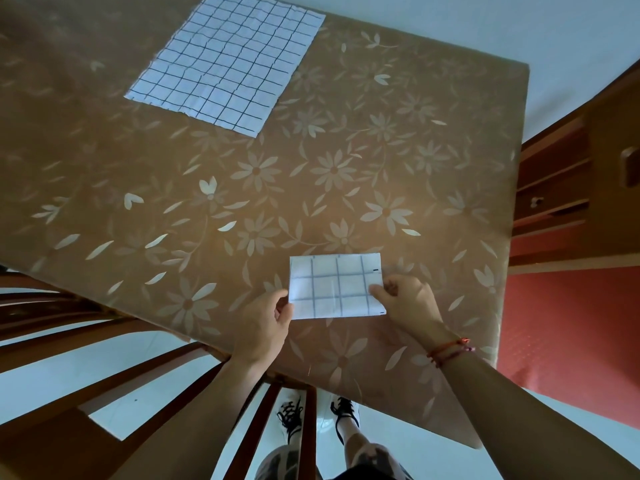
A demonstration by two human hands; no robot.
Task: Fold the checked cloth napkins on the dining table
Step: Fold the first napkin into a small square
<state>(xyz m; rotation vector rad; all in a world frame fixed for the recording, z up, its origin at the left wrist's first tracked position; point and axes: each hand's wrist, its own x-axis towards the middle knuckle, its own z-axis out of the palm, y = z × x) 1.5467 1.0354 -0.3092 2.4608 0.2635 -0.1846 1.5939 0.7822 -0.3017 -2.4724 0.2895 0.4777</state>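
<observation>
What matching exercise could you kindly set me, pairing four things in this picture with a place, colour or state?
Things:
1. folded napkin
2. flat napkin
3. bracelet
4. shoes

Place, colour or state:
a. red
b. on the pale floor
c. spread out at the far side of the table
d. pinched by the left hand and right hand

Pairs: 1-d, 2-c, 3-a, 4-b.

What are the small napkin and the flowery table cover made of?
The small napkin looks like thin woven cloth, matte: it lies in soft folded layers. The table cover seems to be plastic or oilcloth, slightly glossy: its pale flowers catch the light, though I can't be sure.
</observation>
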